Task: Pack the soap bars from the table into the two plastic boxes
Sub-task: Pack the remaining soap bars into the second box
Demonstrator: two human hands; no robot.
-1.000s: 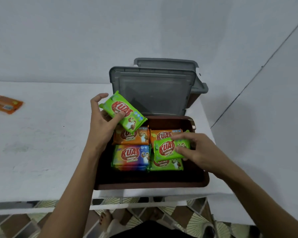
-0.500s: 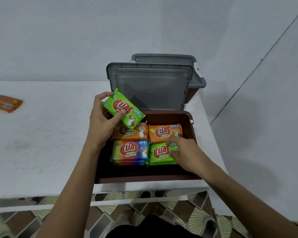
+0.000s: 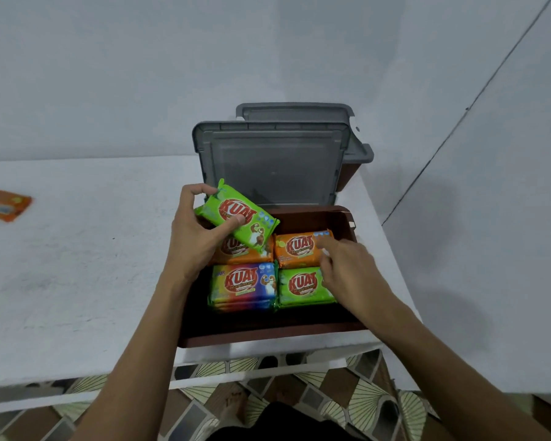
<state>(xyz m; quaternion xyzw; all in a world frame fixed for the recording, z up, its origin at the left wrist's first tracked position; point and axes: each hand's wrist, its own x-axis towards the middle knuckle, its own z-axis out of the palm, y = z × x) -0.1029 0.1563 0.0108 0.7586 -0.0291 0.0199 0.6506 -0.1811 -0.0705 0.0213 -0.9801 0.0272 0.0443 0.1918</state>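
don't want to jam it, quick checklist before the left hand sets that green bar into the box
1. Grip: left hand holds the green soap bar between thumb and fingers: ok.
2. Access: grey lid stands open behind the brown box: ok.
3. Landing spot: back-left orange bar lies under the held bar, partly hidden; flatness: cannot tell.
4. Clearance: right hand touches the back-right orange bar, beside that spot: ok.
5. Table cleared: loose orange bar lies at the far left: not ok.
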